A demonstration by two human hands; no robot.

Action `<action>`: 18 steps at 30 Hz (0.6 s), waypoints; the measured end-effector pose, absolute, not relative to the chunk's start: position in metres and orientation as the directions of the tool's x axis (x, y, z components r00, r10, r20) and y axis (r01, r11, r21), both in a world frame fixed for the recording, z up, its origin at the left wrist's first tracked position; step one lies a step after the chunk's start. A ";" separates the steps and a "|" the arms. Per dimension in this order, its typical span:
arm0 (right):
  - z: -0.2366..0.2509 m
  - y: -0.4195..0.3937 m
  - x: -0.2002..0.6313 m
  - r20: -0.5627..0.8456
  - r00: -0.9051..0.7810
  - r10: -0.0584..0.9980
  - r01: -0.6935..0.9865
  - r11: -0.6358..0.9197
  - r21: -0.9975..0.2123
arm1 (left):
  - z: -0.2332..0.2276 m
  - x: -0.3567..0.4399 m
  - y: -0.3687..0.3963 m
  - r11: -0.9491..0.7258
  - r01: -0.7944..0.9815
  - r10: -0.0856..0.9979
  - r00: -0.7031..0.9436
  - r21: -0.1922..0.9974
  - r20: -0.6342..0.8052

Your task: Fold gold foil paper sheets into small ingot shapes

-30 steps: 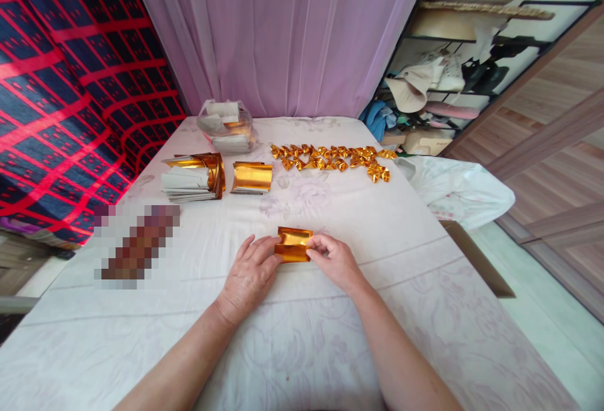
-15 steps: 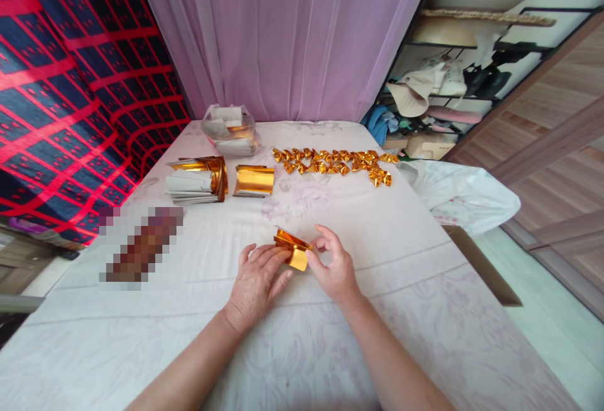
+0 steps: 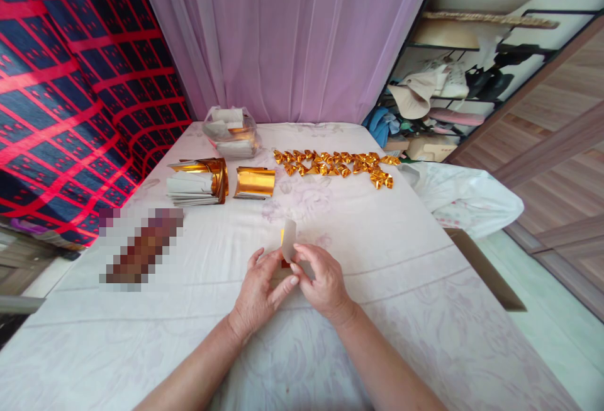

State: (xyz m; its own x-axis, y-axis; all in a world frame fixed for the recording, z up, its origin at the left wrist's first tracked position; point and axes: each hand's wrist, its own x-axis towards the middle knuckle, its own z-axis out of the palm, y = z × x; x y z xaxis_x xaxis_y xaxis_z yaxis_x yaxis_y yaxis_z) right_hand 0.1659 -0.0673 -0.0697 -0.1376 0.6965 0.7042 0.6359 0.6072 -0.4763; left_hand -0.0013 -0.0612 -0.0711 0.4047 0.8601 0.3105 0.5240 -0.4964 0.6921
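Observation:
A sheet of gold foil paper (image 3: 289,242) stands curled between my hands, its pale grey back turned toward the right and a strip of gold showing at the left. My left hand (image 3: 262,288) grips its lower left part, thumb pointing to the right. With thumb and fingers, my right hand (image 3: 323,280) pinches the lower right edge. The fingertips of both hands nearly meet, and the bottom of the paper is partly hidden by them.
Beyond my hands lie a small stack of gold paper (image 3: 255,182), a larger stack (image 3: 197,184) and a plastic bag of paper (image 3: 231,131). Folded gold pieces (image 3: 325,164) line the table's (image 3: 387,335) back right. A blurred-out object (image 3: 144,247) is at left.
The gold paper has been turned and raised, so its grey back now shows. My right hand has moved left and down, closer to my left hand.

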 end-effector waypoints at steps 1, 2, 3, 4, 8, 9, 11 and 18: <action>-0.070 -0.068 0.166 0.700 -0.146 0.699 0.629 0.611 -0.480 | -0.071 -0.001 -0.061 -0.495 0.515 0.862 0.392 0.699 0.322; -0.070 -0.068 0.165 0.693 -0.157 0.704 0.622 0.615 -0.484 | -0.072 -0.001 -0.061 -0.491 0.508 0.866 0.374 0.708 0.333; -0.069 -0.068 0.165 0.686 -0.168 0.708 0.617 0.619 -0.487 | -0.074 -0.001 -0.061 -0.484 0.500 0.871 0.355 0.718 0.340; -0.069 -0.068 0.165 0.681 -0.177 0.710 0.613 0.621 -0.488 | -0.076 -0.001 -0.060 -0.475 0.492 0.877 0.333 0.730 0.346; -0.066 -0.068 0.165 0.682 -0.193 0.705 0.597 0.636 -0.489 | -0.084 -0.003 -0.056 -0.413 0.458 0.911 0.219 0.787 0.350; -0.065 -0.068 0.166 0.686 -0.189 0.702 0.597 0.637 -0.488 | -0.085 -0.004 -0.055 -0.391 0.446 0.920 0.191 0.805 0.341; -0.062 -0.067 0.168 0.706 -0.150 0.693 0.613 0.625 -0.483 | -0.085 -0.005 -0.054 -0.343 0.418 0.939 0.159 0.841 0.304; -0.059 -0.066 0.182 0.564 0.080 0.822 0.550 0.435 -0.712 | -0.069 -0.008 -0.056 -0.309 0.359 0.943 0.233 0.881 0.236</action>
State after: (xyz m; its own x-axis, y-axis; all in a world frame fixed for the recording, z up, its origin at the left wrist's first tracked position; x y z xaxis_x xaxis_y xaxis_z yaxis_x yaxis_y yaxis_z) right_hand 0.1824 -0.0661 -0.0593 0.0796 0.8220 0.5639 0.5504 0.4354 -0.7124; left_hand -0.0076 -0.0559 -0.0695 0.2333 0.9433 0.2360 0.3586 -0.3091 0.8808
